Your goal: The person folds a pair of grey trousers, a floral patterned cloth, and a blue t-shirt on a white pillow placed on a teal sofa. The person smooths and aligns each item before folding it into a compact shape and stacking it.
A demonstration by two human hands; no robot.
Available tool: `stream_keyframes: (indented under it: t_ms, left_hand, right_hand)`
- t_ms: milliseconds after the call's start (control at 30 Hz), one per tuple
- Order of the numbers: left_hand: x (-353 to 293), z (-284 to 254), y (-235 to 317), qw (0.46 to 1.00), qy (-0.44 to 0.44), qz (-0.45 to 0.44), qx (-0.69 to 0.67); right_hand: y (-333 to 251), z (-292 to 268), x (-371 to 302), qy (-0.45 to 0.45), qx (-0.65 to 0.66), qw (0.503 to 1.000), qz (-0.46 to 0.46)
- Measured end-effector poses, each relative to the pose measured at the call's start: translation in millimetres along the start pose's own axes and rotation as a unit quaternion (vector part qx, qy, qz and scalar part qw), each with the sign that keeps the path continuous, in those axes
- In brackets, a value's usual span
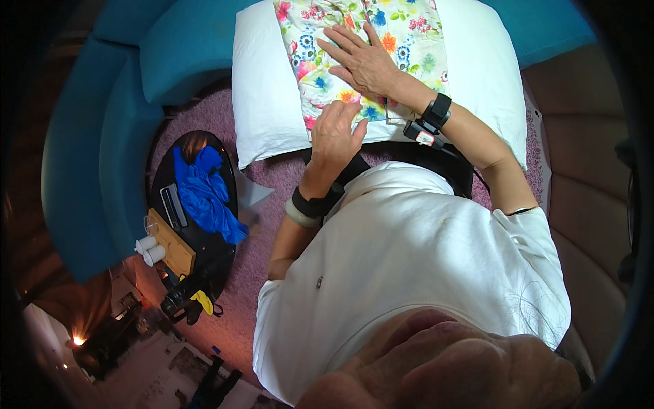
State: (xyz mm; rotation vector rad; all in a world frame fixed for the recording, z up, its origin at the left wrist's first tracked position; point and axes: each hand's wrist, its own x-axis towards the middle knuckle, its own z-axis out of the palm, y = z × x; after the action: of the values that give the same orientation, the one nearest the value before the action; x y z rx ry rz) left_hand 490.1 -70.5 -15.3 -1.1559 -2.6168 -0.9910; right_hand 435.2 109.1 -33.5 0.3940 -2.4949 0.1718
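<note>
A white cloth with a bright flower print (415, 61) lies folded across a big white pillow (480, 88) in front of me. On its upper middle, my right hand (364, 65) rests palm down with the fingers spread. Closer to my body, my left hand (334, 133) touches the cloth near its front edge; its fingers lie on the print and the thumb stands apart. Both hands are open and hold nothing. I wear dark bands on both wrists, with a small device on the right one and a pale bangle on the left.
To the left, a dark oval table (228, 146) carries a crumpled blue cloth (204, 187), a wooden tray (174, 245) and white cups (150, 251). A teal sofa (122, 136) curves behind it. Brown padded seating (579, 136) runs along the right. Purple carpet (248, 273) covers the floor.
</note>
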Motion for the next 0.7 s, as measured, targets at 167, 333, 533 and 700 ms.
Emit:
stream_keyframes:
  t_ms: [167,333,533,700]
  left_hand:
    - [-3,-9,-2,0.985,0.111,-0.126,-0.047]
    - [-7,-14,-18,0.965,0.214,-0.127,0.087]
    - [-13,-7,-27,0.957,0.158,-0.240,-0.042]
    - [-8,-8,-32,0.951,0.091,-0.292,0.035]
  right_hand:
    - [12,2,15,0.089,0.030,0.995,0.035]
    - [30,6,70,0.043,0.100,0.993,0.038]
    - [25,47,129,0.041,0.125,0.990,0.056]
    - [10,57,153,-0.032,0.094,0.992,0.080]
